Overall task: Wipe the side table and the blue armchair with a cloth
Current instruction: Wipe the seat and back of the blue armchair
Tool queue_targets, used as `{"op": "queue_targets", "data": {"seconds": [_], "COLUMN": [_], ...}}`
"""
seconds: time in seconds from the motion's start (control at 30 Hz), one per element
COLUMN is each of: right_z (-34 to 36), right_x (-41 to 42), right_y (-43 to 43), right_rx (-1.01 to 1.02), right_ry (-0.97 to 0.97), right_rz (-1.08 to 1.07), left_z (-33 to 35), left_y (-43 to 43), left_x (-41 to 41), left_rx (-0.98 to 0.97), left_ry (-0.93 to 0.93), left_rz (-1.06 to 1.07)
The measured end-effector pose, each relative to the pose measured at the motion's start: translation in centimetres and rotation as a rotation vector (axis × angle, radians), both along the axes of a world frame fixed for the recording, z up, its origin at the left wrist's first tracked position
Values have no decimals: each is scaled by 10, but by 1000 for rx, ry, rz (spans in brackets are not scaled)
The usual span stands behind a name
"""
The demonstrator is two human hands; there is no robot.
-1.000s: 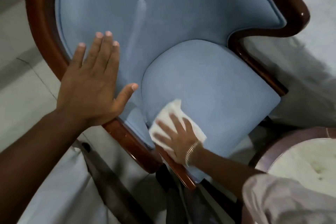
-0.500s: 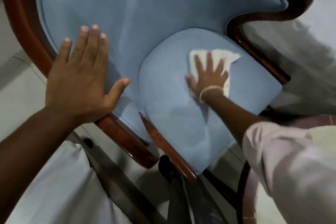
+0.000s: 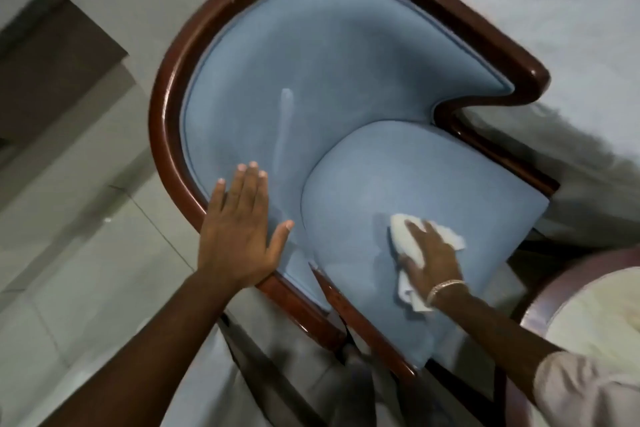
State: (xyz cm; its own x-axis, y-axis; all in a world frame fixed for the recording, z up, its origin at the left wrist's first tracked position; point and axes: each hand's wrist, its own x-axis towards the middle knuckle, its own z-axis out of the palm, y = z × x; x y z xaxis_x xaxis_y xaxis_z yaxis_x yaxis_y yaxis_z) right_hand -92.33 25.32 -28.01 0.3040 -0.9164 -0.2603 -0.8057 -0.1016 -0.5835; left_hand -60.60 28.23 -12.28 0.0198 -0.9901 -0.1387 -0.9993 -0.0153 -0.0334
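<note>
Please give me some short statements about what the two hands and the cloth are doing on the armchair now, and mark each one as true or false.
1. The right hand presses the white cloth on the seat cushion. True.
2. The left hand holds a second cloth. False: it lies flat and empty, fingers spread, on the blue padding by the wooden frame.
3. The right wrist wears a bracelet. True.
4. The cloth lies on the side table. False: it is on the armchair's seat.
5. A pale streak marks the backrest. True.
</note>
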Motion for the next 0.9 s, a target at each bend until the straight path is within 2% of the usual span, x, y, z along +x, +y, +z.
{"op": "queue_targets", "data": {"seconds": [0.07, 0.17, 0.23, 0.37, 0.47, 0.57, 0.67, 0.73, 0.8, 0.9], "right_z": [19, 39, 36, 25, 47, 72, 85, 71, 39, 8], "right_x": [69, 161, 202, 237, 251, 290, 345, 349, 332, 319], "right_y": [0, -15, -34, -66, -65, -92, -156, -194, -202, -160], "right_rx": [175, 534, 690, 758, 682, 366, -5, -143, -124, 104], "right_ry": [-325, -557, -585, -492, -577, -705, -665, -632, -580, -586], "right_rz": [-106, -131, -120, -276, -433, -476, -646, -810, -889, -879], "left_z": [4, 19, 33, 51, 56, 58, 53, 47, 43, 44], "left_y": [-7, -38, -70, -136, -175, -203, -209, -208, -208, -210], "left_x": [16, 70, 115, 169, 172, 165, 164, 167, 170, 169], "left_rx": [29, 24, 41, 88, 77, 58, 30, -5, -35, -61], "left_ry": [9, -16, -53, -119, -95, -61, 17, 42, 59, 111], "left_rz": [-91, -215, -305, -518, -622, -663, -655, -655, -660, -639]}}
